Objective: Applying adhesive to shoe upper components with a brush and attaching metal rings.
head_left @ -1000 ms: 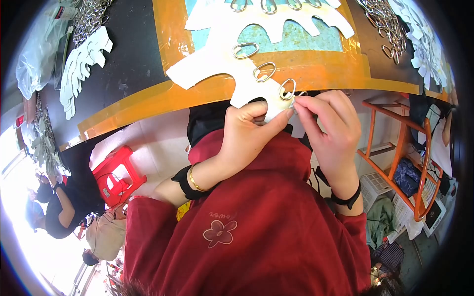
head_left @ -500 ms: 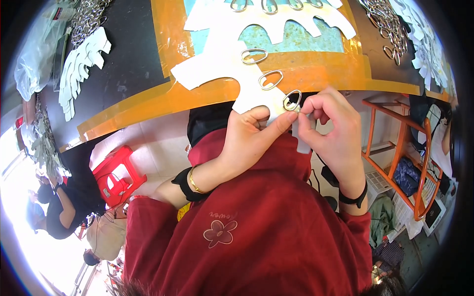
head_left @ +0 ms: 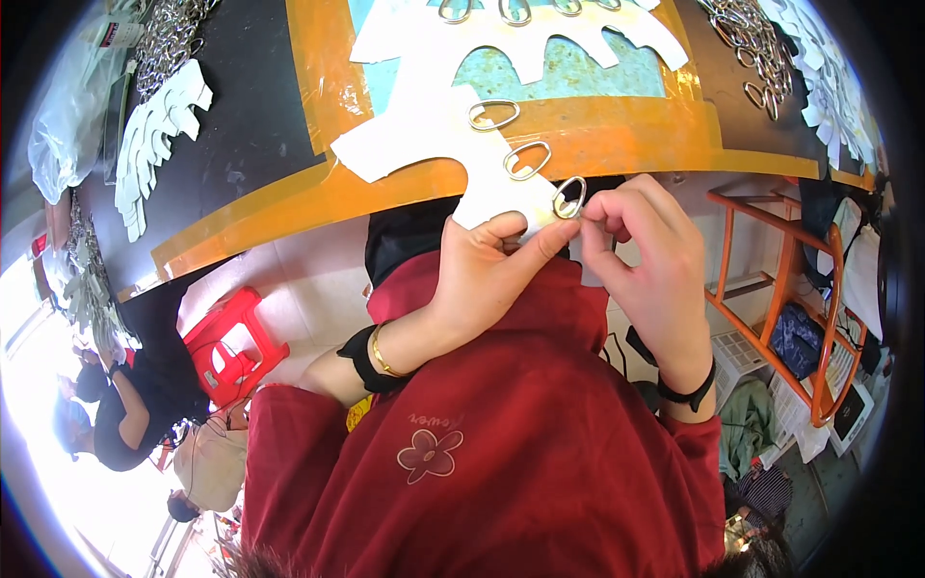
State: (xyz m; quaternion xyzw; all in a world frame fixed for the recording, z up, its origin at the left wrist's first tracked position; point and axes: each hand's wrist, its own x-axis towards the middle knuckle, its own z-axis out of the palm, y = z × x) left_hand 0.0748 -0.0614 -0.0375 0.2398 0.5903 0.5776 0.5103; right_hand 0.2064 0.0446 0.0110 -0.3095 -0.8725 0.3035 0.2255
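A flat white cut-out piece (head_left: 424, 140), like leather or thick sheet with curved tabs, lies partly on the table and reaches over its front edge. My left hand (head_left: 482, 275) is closed on its near end, thumb on top and fingers underneath. Several oval metal rings sit along its right side; the nearest ring (head_left: 556, 199) stands tilted just beyond my left thumb. My right hand (head_left: 655, 255) is closed in a pinch at the tab end beside that ring, fingertips close to the left thumb. The fingers hide most of the pinched part.
Another white piece with rings (head_left: 482, 37) lies farther back on the table. Ring piles (head_left: 171, 48) and stacked white pieces (head_left: 159, 120) are at left, with more rings (head_left: 761, 58) at right. A red stool (head_left: 226, 337) and an orange-brown frame (head_left: 829, 318) flank me. Another person (head_left: 130, 414) works at far left.
My right fingertips have shifted slightly left, closer to the ring and my left thumb. The pale strip below the hands shows less. My left hand keeps its hold on the white piece.
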